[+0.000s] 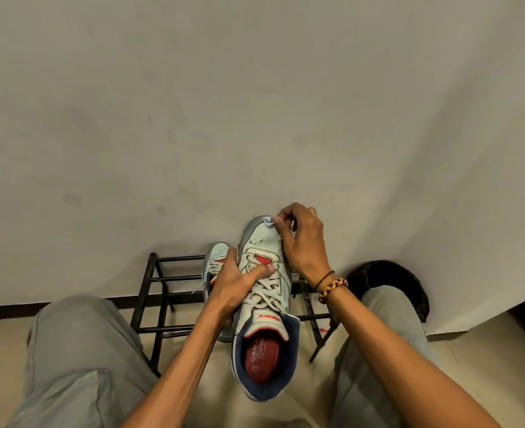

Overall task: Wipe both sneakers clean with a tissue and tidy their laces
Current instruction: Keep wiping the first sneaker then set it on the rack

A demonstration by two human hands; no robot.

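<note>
A white sneaker (262, 304) with red accents, a navy lining and grey laces is held up in front of me, toe pointing away. My left hand (239, 281) grips its left side, thumb across the laces. My right hand (298, 236) pinches a small white tissue (268, 220) against the toe. The second sneaker (216, 261) sits behind my left hand on the black metal rack (162, 291), mostly hidden.
The rack stands against a pale wall (255, 103). A dark round bin (387, 279) sits at the right by the wall. My knees in grey trousers (78, 350) flank the rack. A braided bracelet (332, 290) circles my right wrist.
</note>
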